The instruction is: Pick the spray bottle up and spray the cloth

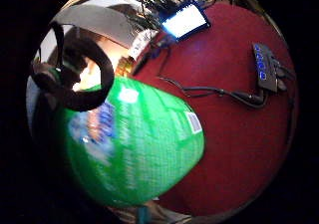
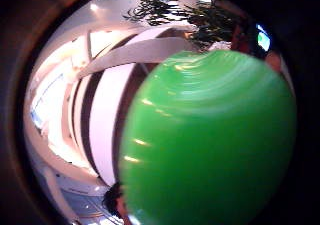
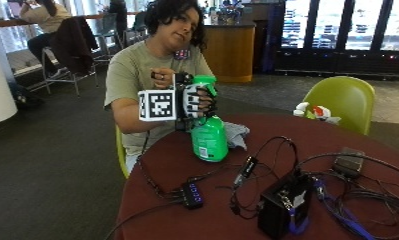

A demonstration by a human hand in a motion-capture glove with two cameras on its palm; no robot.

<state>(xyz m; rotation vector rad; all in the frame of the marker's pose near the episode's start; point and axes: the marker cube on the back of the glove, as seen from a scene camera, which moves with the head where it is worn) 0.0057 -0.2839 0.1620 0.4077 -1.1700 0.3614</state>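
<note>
A: Figure, outside view. Where does the task's thing stand?

B: The green spray bottle [image 3: 209,136] is at centre frame, upright, its neck and trigger head inside the gloved right hand [image 3: 198,101]. The fingers [image 3: 194,102] curl round the neck just below the green head, so the hand grips the bottle. Its base sits at or just above the red bench [image 3: 186,165]; whether it has lifted off cannot be told from this view.

A: And the cloth?

B: A grey cloth [image 3: 237,134] lies crumpled on the bench just behind and beside the bottle, right of centre. It shows no visible wetting, though that is too fine to read here.

A: What do the palm views add?

B: In both, the green body fills much of the field, [image 1: 144,144] and [image 2: 210,145], confirming the bottle is close against the palm. The little-finger-side view also shows the red bench with a small black hub [image 1: 264,67] and its cable lying on it.

A: Progress, as a judgement?

B: The grasp appears done; the lift is at most beginning. Still left: aiming the nozzle at the cloth and squeezing the trigger.
</note>
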